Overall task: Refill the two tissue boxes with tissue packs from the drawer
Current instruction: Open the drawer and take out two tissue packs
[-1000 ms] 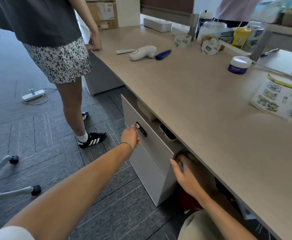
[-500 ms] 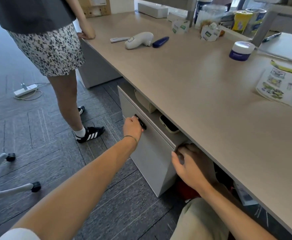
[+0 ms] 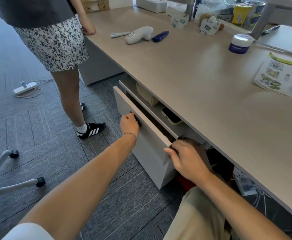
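A grey drawer (image 3: 147, 144) under the desk stands partly pulled out, with a dark gap behind its front panel. My left hand (image 3: 129, 123) is closed around the black handle on the drawer front. My right hand (image 3: 186, 158) grips the near top corner of the drawer front. What is inside the drawer is hidden. A long grey tissue box (image 3: 151, 4) lies at the far edge of the desk. Two white tissue packs with green labels, one (image 3: 179, 20) and another (image 3: 209, 27), stand on the desk beyond it.
A person in a patterned skirt (image 3: 55, 42) stands left of the drawer, one hand on the desk (image 3: 193, 70). A phone (image 3: 171, 116) lies on the shelf above the drawer. A white handheld device (image 3: 139, 34), a jar (image 3: 239, 43) and a leaflet (image 3: 283, 78) are on the desk. Chair legs (image 3: 12, 184) are at left.
The drawer front has come out from the cabinet, opening a gap behind it. My right hand has moved from the cabinet's side up to the drawer's near corner.
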`<state>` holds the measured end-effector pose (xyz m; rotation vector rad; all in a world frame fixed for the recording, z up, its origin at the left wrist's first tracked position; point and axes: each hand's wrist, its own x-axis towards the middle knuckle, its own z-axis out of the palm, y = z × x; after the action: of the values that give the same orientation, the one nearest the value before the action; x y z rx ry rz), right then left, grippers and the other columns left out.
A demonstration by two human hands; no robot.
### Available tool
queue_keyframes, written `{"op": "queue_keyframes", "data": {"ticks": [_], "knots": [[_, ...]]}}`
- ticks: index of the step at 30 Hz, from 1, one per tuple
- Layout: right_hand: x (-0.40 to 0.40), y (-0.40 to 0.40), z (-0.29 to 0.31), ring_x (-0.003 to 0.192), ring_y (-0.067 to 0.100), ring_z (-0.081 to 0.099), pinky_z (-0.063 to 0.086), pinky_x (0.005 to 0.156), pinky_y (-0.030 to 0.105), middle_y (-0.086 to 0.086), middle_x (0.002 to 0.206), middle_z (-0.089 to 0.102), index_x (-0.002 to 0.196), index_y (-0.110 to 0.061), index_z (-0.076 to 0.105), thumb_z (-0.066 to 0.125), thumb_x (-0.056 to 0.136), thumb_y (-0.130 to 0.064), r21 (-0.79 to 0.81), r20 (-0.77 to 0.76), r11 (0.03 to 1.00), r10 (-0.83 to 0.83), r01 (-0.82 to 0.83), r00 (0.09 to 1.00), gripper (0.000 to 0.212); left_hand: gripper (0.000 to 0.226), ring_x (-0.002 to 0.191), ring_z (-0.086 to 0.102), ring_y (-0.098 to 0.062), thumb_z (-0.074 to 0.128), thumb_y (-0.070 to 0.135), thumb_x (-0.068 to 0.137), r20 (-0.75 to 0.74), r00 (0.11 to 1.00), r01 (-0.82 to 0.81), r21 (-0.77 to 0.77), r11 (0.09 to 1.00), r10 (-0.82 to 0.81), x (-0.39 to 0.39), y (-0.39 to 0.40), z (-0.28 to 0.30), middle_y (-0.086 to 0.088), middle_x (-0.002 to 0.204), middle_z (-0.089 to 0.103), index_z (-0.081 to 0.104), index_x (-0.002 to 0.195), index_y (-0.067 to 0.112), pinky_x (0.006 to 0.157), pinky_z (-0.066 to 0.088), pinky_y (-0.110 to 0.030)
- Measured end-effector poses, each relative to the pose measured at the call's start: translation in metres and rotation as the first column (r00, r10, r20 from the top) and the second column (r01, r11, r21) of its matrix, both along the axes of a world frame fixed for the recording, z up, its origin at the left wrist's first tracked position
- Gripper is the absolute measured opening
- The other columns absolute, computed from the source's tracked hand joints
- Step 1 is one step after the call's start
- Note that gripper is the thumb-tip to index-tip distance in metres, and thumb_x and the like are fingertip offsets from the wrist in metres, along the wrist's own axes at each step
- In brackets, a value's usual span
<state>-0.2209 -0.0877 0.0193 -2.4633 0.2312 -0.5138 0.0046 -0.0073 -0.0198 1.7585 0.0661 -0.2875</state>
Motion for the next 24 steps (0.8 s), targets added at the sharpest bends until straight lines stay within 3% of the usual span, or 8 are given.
{"op": "queue_keyframes", "data": {"ticks": [3, 5, 10, 14, 17, 20, 24], "knots": [[0.001, 0.017, 0.001, 0.063, 0.013, 0.048, 0.028, 0.062, 0.02, -0.003, 0.067, 0.057, 0.07, -0.014, 0.063, 0.069, 0.092, -0.029, -0.288, 0.016, 0.957, 0.023, -0.017, 1.0, 0.027, 0.022, 0.068, 0.047, -0.025, 0.038, 0.034, 0.082, 0.019, 0.999, -0.035, -0.047, 0.998, 0.036, 0.0, 0.032, -0.004, -0.011, 0.069, 0.049, 0.041, 0.069, 0.016, 0.063, 0.037, -0.041], [0.0, 0.032, 0.007, 0.061, 0.014, 0.051, 0.028, 0.059, 0.022, -0.006, 0.064, 0.056, 0.066, -0.018, 0.062, 0.069, 0.09, -0.034, -0.348, -0.002, 0.937, 0.037, -0.036, 0.999, 0.03, 0.021, 0.067, 0.047, -0.025, 0.037, 0.035, 0.079, 0.021, 0.999, -0.04, -0.042, 0.998, 0.041, 0.0, 0.053, -0.008, -0.008, 0.066, 0.048, 0.041, 0.069, 0.017, 0.063, 0.037, -0.042], [0.003, 0.07, 0.012, 0.061, 0.012, 0.05, 0.039, 0.053, 0.029, -0.014, 0.064, 0.044, 0.065, -0.025, 0.048, 0.061, 0.092, -0.044, -0.32, -0.077, 0.937, 0.124, -0.143, 0.989, 0.035, 0.024, 0.056, 0.047, -0.023, 0.04, 0.03, 0.088, 0.001, 0.997, -0.073, -0.032, 0.997, 0.073, -0.008, 0.102, -0.001, -0.007, 0.062, 0.049, 0.041, 0.069, 0.014, 0.06, 0.038, -0.037], [0.009, 0.102, 0.02, 0.059, 0.01, 0.038, 0.027, 0.054, 0.027, -0.014, 0.064, 0.038, 0.067, -0.027, 0.041, 0.056, 0.092, -0.047, -0.316, -0.129, 0.915, 0.22, -0.25, 0.967, 0.036, 0.021, 0.052, 0.046, -0.021, 0.041, 0.026, 0.092, -0.001, 0.996, -0.094, -0.036, 0.995, 0.094, -0.01, 0.143, 0.001, -0.012, 0.068, 0.047, 0.043, 0.075, 0.013, 0.052, 0.037, -0.031], [0.015, 0.126, 0.022, 0.061, 0.012, 0.039, 0.03, 0.054, 0.03, -0.013, 0.065, 0.039, 0.067, -0.026, 0.04, 0.053, 0.091, -0.049, -0.3, -0.167, 0.894, 0.293, -0.331, 0.942, 0.036, 0.025, 0.054, 0.046, -0.021, 0.045, 0.034, 0.083, -0.008, 0.993, -0.122, -0.048, 0.991, 0.122, -0.01, 0.172, -0.003, -0.012, 0.068, 0.047, 0.041, 0.069, 0.015, 0.054, 0.036, -0.033], [0.019, 0.151, 0.022, 0.065, 0.018, 0.048, 0.038, 0.055, 0.036, -0.011, 0.066, 0.04, 0.067, -0.025, 0.039, 0.055, 0.09, -0.049, -0.279, -0.17, 0.876, 0.359, -0.394, 0.918, 0.037, 0.025, 0.056, 0.044, -0.02, 0.045, 0.024, 0.091, -0.001, 0.988, -0.154, -0.057, 0.986, 0.154, -0.014, 0.201, 0.001, -0.01, 0.066, 0.046, 0.041, 0.067, 0.016, 0.052, 0.034, -0.031], [0.023, 0.18, 0.018, 0.064, 0.016, 0.043, 0.026, 0.057, 0.031, -0.007, 0.066, 0.045, 0.068, -0.025, 0.038, 0.056, 0.091, -0.049, -0.269, -0.158, 0.843, 0.439, -0.466, 0.885, 0.038, 0.019, 0.052, 0.042, -0.019, 0.043, 0.025, 0.087, 0.003, 0.987, -0.163, -0.075, 0.984, 0.163, -0.018, 0.235, 0.0, -0.008, 0.064, 0.047, 0.044, 0.071, 0.014, 0.045, 0.032, -0.025]]}}
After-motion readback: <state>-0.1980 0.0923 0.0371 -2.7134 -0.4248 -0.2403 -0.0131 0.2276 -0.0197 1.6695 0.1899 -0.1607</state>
